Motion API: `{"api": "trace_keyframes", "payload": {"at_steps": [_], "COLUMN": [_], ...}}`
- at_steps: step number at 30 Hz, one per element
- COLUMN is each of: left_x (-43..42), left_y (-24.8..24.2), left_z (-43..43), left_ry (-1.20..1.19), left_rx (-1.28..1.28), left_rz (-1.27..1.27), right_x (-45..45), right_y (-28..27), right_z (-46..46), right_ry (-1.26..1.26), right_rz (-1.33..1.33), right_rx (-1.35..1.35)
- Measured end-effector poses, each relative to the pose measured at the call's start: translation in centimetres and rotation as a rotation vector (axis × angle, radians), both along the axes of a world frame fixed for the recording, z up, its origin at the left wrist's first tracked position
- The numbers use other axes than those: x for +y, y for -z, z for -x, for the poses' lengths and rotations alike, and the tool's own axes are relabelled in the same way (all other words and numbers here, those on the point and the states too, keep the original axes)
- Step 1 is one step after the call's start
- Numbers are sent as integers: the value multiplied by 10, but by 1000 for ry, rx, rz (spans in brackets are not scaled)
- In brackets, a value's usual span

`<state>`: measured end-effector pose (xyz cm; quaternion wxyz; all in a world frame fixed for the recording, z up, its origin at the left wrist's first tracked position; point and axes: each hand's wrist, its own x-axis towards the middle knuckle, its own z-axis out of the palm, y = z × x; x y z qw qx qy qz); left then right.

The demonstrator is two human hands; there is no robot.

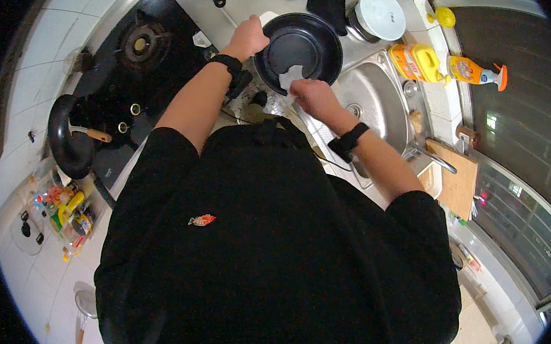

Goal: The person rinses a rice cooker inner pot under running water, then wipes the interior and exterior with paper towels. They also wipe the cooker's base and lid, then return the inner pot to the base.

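A black frying pan (292,47) is in front of me, between the gas stove and the sink. My left hand (248,38) is closed in a fist at the pan's left rim; the pan's handle is not visible, and whether the fist grips the rim or a handle is unclear. My right hand (315,97) pinches a crumpled white paper towel or cloth (291,75) at the pan's near inner side. The pan's dark inside shows a round ring on its base.
The black gas stove (137,78) with a wok (67,141) lies left. At right are the steel sink (379,93), its faucet (434,158), a yellow detergent jug (417,62) and an orange spray bottle (475,71). A white bowl (380,15) and a black cloth (325,1) stand beyond.
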<state>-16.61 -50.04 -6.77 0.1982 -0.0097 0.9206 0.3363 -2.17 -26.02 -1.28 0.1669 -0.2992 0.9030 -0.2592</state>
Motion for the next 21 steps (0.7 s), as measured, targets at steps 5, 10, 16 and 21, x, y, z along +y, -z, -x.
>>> {"api": "trace_keyframes", "payload": {"at_steps": [5,10,16,21], "left_x": [1,1,1,1], "left_y": [4,5,6,-2], "left_z": [5,5,4,2], "left_ry": [66,23,22,26], "left_rx": [108,28,86,93], "left_rz": [82,49,66,74], "right_x": [66,88,48,36], "right_y": [-12,-17,-5,9], "right_z": [55,84,2,-13], "right_ry": [-325,-231,191,779], "right_rz": [-160,-311,-64,74], "right_rx": [-1,136,-7,31]}}
